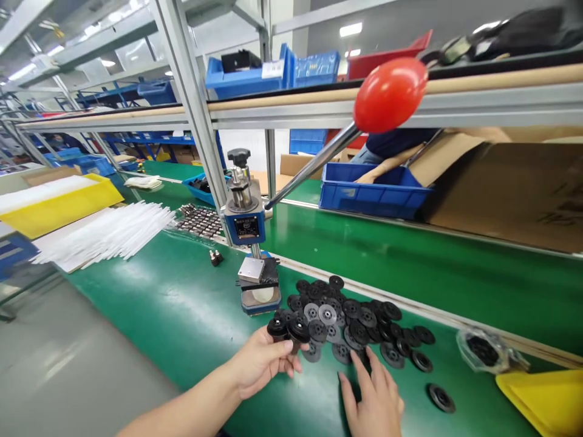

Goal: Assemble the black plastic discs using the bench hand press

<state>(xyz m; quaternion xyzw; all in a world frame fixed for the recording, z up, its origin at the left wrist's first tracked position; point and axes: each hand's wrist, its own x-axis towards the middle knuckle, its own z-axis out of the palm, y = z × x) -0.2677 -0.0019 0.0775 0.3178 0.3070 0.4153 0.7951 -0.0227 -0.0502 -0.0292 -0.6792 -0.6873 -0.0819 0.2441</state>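
Note:
Between the thumb and fingers of my left hand (266,363) are black round plastic parts (298,331), at least two, with flanged tops and shorter bodies below. My right hand (374,397) has its fingers apart, and its fingertips reach the near edge of a heap of flat black discs (359,331). Whether those fingertips touch a disc I cannot tell. Some discs look greyer and have holes around the centre. Just behind my left hand stands a hand press (248,224) with a metal block on its base and a lever ending in a red knob (390,95).
White strips (122,233) and small metal-tipped parts (200,220) lie at left. A bagged bundle of black parts (483,352) and a yellow tray (546,397) are at right. Across the green bench, another person's arm (387,167) reaches into a blue bin (373,197) beside a cardboard box (510,194).

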